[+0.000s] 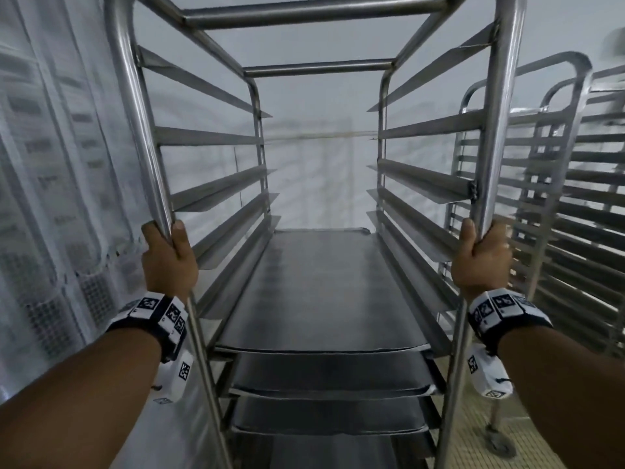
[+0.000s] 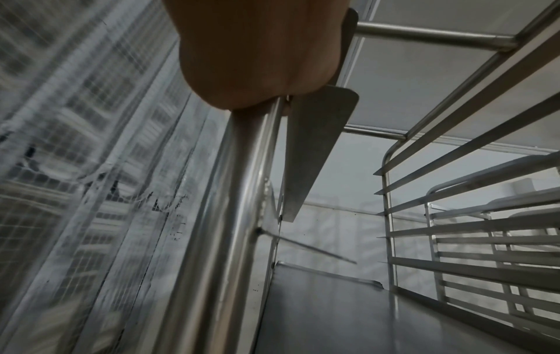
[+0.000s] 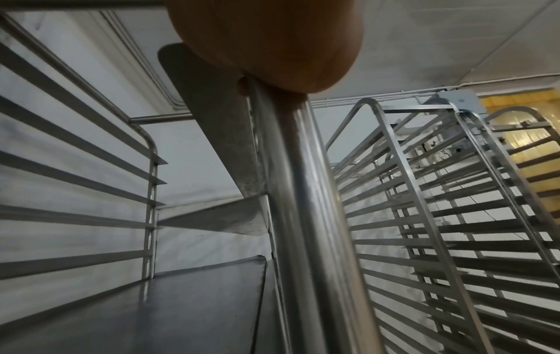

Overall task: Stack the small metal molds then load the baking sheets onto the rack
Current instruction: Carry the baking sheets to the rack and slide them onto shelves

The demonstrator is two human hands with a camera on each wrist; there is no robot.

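A tall steel rack (image 1: 318, 15) fills the head view, with angled side rails down both sides. My left hand (image 1: 167, 255) grips its near left upright (image 1: 135, 123), and my right hand (image 1: 482, 258) grips the near right upright (image 1: 500, 113). Dark baking sheets sit on the lower rails: the top one (image 1: 321, 289), a second (image 1: 331, 375) and a third (image 1: 328, 418) below it. Both wrist views show a palm wrapped on a tube, the left hand (image 2: 257, 55) and the right hand (image 3: 266, 45), with the top sheet (image 2: 333, 316) (image 3: 151, 311) beneath. No small molds are in view.
A plastic-draped shelving unit (image 1: 50, 198) stands close on the left. Other empty racks (image 1: 558, 214) (image 3: 439, 203) stand to the right on a tiled floor (image 1: 507, 445). A white wall (image 1: 318, 157) lies behind the rack.
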